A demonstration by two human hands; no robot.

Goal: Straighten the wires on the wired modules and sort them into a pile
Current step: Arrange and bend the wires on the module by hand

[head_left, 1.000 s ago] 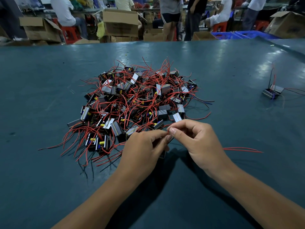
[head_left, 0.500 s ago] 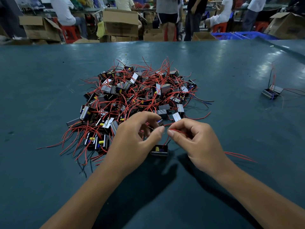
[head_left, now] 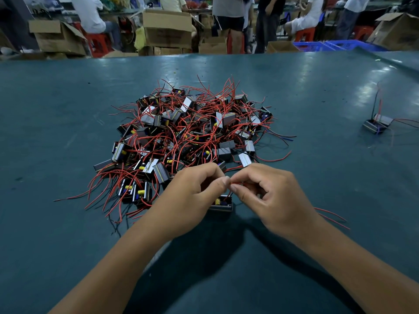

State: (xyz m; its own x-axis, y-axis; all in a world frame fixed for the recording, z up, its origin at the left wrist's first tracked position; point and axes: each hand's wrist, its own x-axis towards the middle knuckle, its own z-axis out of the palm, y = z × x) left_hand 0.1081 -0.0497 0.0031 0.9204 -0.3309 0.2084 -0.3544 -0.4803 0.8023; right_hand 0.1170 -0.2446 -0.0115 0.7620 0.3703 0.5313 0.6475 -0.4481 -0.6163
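**Barely begun: one module in hand, a full heap waiting**

The work looks to be in its early stretch. Far out on the right of the tabletop [head_left: 68, 223] sits a small sorted group [head_left: 377, 125] of what seem to be two or three modules, well apart from the big tangled heap [head_left: 190, 137], which holds dozens with red leads looping every way.

One module [head_left: 222, 203] rests on the tabletop just under the hands, at the heap's near edge. The left hand [head_left: 188, 198] and the right hand [head_left: 272, 196] meet above it, fingers of both curled and pinching its red wire [head_left: 237, 183] between thumb and forefinger.

More red wire [head_left: 333, 217] trails out past the right wrist. Whether it belongs to this module is hidden by the hand. The module's near side lies in shadow, and the heap's count cannot be made out.
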